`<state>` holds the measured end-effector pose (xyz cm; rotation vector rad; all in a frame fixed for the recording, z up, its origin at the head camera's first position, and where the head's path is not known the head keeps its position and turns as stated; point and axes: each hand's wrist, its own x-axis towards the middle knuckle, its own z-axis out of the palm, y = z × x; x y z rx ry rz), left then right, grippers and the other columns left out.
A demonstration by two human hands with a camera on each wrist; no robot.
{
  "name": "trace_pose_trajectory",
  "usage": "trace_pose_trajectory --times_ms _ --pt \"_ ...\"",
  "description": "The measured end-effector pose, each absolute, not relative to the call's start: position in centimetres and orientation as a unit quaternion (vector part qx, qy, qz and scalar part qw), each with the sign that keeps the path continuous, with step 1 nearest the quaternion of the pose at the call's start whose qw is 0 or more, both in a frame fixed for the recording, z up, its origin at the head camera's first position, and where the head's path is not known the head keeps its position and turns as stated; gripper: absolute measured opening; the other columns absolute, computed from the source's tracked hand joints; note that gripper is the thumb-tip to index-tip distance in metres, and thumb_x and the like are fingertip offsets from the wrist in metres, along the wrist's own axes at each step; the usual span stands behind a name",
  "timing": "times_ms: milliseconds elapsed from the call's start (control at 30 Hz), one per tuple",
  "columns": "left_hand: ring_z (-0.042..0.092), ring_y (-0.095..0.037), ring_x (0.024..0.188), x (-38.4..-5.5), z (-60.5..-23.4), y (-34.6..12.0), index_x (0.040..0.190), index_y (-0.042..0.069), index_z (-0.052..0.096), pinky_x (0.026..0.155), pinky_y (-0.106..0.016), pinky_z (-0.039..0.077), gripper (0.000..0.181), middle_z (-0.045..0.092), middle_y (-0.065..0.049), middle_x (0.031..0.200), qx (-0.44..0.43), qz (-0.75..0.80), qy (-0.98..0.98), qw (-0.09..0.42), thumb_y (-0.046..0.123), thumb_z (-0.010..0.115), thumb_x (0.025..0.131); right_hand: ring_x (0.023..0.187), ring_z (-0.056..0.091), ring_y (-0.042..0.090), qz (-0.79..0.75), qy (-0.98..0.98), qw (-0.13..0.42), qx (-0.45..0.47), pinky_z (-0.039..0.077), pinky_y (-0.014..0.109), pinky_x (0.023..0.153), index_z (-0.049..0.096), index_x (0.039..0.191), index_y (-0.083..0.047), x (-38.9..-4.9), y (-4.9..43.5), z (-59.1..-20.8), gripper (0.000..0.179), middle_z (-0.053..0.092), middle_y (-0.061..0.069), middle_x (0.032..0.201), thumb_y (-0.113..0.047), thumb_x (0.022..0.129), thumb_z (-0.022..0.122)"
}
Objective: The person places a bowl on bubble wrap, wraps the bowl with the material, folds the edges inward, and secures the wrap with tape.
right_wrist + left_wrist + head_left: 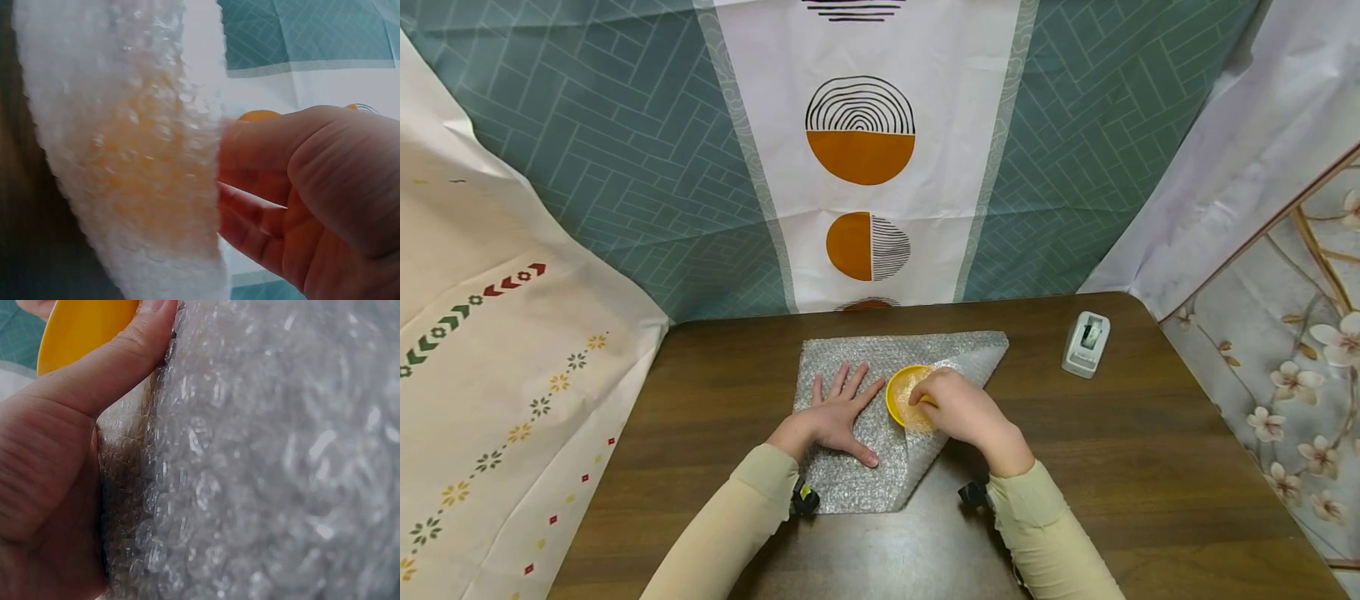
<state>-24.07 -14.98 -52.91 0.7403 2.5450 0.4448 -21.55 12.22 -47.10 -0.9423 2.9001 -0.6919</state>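
A sheet of bubble wrap lies on the table, its right corner folded inward over a yellow bowl. My left hand rests on the sheet left of the bowl with fingers spread. In the left wrist view its thumb lies along the bubbles, near the bowl's yellow side. My right hand pinches the folded flap over the bowl's opening. Through the flap in the right wrist view, the bowl shows as an orange blur.
A white tape dispenser stands at the back right of the brown wooden table. Patterned cloths hang behind it and along both sides. A dark wrist camera sits by the left cuff.
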Motion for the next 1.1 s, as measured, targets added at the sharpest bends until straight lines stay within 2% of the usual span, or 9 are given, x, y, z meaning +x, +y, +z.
trace_pose_trajectory --times_ms 167,267,400,633,767,967,1100 --pt "-0.026 -0.037 0.160 -24.2 -52.9 -15.1 0.174 0.034 0.003 0.115 -0.076 -0.020 0.143 -0.019 -0.007 0.178 0.265 0.154 0.925 0.224 0.082 0.085 0.066 0.106 0.071 0.031 -0.193 0.931 -0.021 -0.309 0.055 0.046 0.100 0.085 0.097 -0.007 -21.4 12.3 -46.7 0.017 0.080 0.003 0.098 0.004 0.092 0.073" --pt "-0.028 -0.035 0.159 -24.3 -53.2 -15.3 0.174 0.036 0.001 0.115 -0.075 -0.021 0.143 -0.022 -0.005 0.178 0.263 0.152 0.925 0.227 0.084 0.084 0.067 0.109 0.070 0.032 -0.177 0.935 -0.018 -0.308 0.054 0.046 0.101 0.085 0.096 -0.007 -21.4 12.0 -46.8 0.021 0.080 0.004 0.098 0.005 0.092 0.068" --pt "-0.026 -0.037 0.160 -24.2 -53.4 -15.5 0.174 0.036 0.002 0.115 -0.076 -0.020 0.143 -0.020 -0.006 0.178 0.262 0.159 0.925 0.226 0.086 0.082 0.066 0.104 0.070 0.032 -0.164 0.937 -0.012 -0.309 0.056 0.046 0.095 0.085 0.092 -0.009 -21.3 11.6 -47.3 0.024 0.079 0.004 0.096 0.004 0.091 0.065" --pt "-0.023 -0.039 0.161 -23.7 -53.2 -15.3 0.174 0.035 0.003 0.115 -0.078 -0.018 0.141 -0.018 -0.007 0.179 0.271 0.169 0.921 0.222 0.087 0.079 0.068 0.092 0.071 0.028 -0.116 0.934 -0.008 -0.336 0.058 0.045 0.087 0.084 0.090 -0.012 -21.1 11.4 -47.9 0.011 0.077 0.003 0.091 -0.002 0.089 0.080" --pt "-0.022 -0.039 0.161 -23.5 -53.2 -15.1 0.174 0.034 0.004 0.116 -0.078 -0.017 0.139 -0.017 -0.007 0.179 0.271 0.154 0.924 0.220 0.085 0.080 0.069 0.088 0.070 0.027 -0.087 0.929 -0.010 -0.360 0.058 0.045 0.084 0.082 0.087 -0.012 -21.1 11.4 -47.9 0.008 0.075 0.001 0.085 -0.006 0.090 0.082" --pt "-0.023 -0.038 0.161 -23.7 -52.5 -15.0 0.174 0.033 0.004 0.117 -0.076 -0.017 0.140 -0.017 -0.008 0.179 0.265 0.151 0.924 0.229 0.083 0.082 0.070 0.095 0.069 0.027 -0.065 0.918 -0.015 -0.391 0.057 0.044 0.089 0.079 0.085 -0.013 -21.4 12.0 -47.3 0.010 0.074 -0.001 0.082 -0.007 0.093 0.080" --pt "-0.025 -0.038 0.160 -24.0 -53.1 -15.1 0.174 0.036 0.003 0.116 -0.077 -0.018 0.142 -0.018 -0.007 0.179 0.267 0.163 0.924 0.222 0.086 0.082 0.067 0.103 0.068 0.027 -0.062 0.900 -0.037 -0.430 0.055 0.044 0.096 0.080 0.088 -0.012 -21.6 13.0 -47.0 0.010 0.077 -0.002 0.088 -0.005 0.093 0.075"
